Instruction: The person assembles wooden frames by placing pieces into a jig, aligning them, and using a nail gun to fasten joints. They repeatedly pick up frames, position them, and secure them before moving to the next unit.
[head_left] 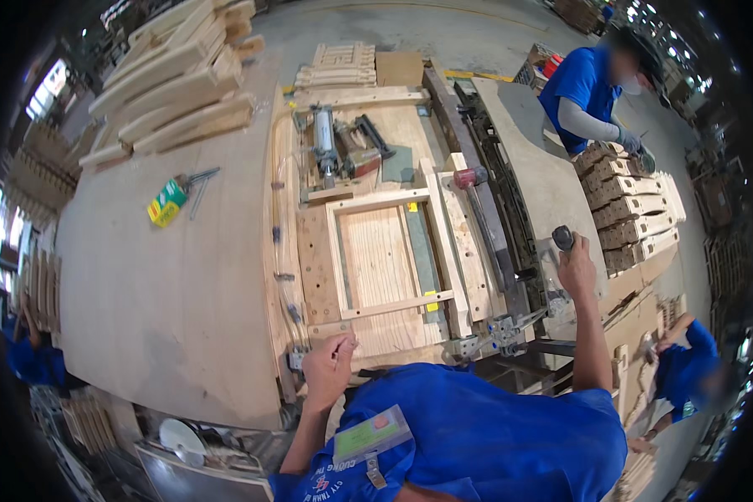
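My right hand [579,266] is closed around a black, round-ended object [563,238] over the board on the right; its kind is unclear. My left hand [328,368] is curled shut at the near left corner of the wooden jig [318,251]. Whether anything small is pinched in it cannot be made out. Between my hands, a pale wooden frame [380,201] lies in the jig, beside a longer upright rail [445,251]. A mallet [470,177] with a reddish head rests right of the frame. Beyond the frame sits a metal pneumatic cylinder [322,138].
At left, a broad wooden table [167,293] carries a green and yellow box [168,201], loose metal bits, and piled curved wooden parts [184,75]. A co-worker [586,96] handles stacked slotted parts [632,209] at right. An air hose [276,234] runs along the jig's left edge.
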The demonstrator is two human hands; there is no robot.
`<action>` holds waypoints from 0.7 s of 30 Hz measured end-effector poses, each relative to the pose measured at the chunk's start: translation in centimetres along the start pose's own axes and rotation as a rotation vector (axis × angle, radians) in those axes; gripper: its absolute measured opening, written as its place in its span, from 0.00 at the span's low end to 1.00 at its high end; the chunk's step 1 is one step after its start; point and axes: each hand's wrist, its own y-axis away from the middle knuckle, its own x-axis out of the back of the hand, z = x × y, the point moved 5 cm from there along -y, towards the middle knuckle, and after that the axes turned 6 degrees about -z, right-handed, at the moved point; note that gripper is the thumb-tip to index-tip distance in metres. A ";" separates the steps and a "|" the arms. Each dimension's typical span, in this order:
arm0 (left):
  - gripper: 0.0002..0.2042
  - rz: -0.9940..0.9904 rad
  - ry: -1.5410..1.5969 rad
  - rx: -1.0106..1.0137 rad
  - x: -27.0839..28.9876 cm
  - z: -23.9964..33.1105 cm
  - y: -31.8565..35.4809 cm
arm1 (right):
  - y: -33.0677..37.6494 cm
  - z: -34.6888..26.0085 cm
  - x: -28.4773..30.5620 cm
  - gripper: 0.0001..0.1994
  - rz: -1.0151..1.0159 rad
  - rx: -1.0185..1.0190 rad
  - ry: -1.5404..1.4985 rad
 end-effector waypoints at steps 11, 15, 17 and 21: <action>0.18 -0.266 -0.676 -0.355 -11.4 4.6 -9.4 | 5.3 1.2 -1.6 0.30 0.506 0.498 -0.089; 0.19 -0.425 -0.761 -0.282 -14.6 3.1 -10.3 | 13.2 -1.9 -7.8 0.15 -0.348 0.339 -1.190; 0.19 -0.463 -0.772 -0.260 -15.1 2.6 -11.3 | 17.2 -1.7 -10.0 0.16 -0.570 0.257 -1.103; 0.18 -0.527 -0.796 -0.227 -16.0 2.2 -11.9 | 18.5 -0.3 -9.9 0.16 -0.382 0.086 -1.352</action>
